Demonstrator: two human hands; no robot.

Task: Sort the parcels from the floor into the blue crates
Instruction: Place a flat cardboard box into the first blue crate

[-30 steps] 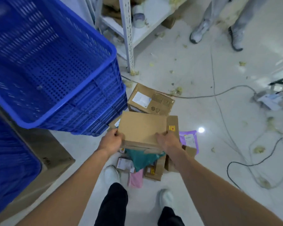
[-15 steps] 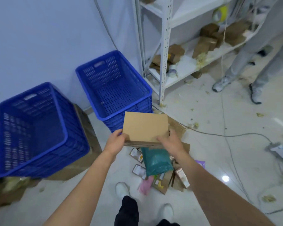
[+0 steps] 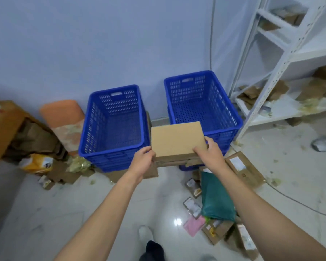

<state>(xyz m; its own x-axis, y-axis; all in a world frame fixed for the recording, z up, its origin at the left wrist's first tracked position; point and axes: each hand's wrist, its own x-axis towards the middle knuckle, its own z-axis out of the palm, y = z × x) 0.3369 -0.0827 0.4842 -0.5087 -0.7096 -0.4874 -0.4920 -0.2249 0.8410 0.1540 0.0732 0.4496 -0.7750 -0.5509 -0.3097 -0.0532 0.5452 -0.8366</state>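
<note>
Left hand (image 3: 142,162) and right hand (image 3: 208,151) each grip a near corner of the cardboard parcel (image 3: 177,141), level and steady, poised between the left crate (image 3: 113,125) and right crate (image 3: 201,102). Both crates look empty; more parcels (image 3: 216,200) wait on the floor (image 3: 83,213).

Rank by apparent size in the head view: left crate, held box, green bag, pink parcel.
1. left crate, clearly largest.
2. box and green bag: near alike; the box is held closer to the camera, so they are not ranked against each other.
3. pink parcel, smallest.
</note>
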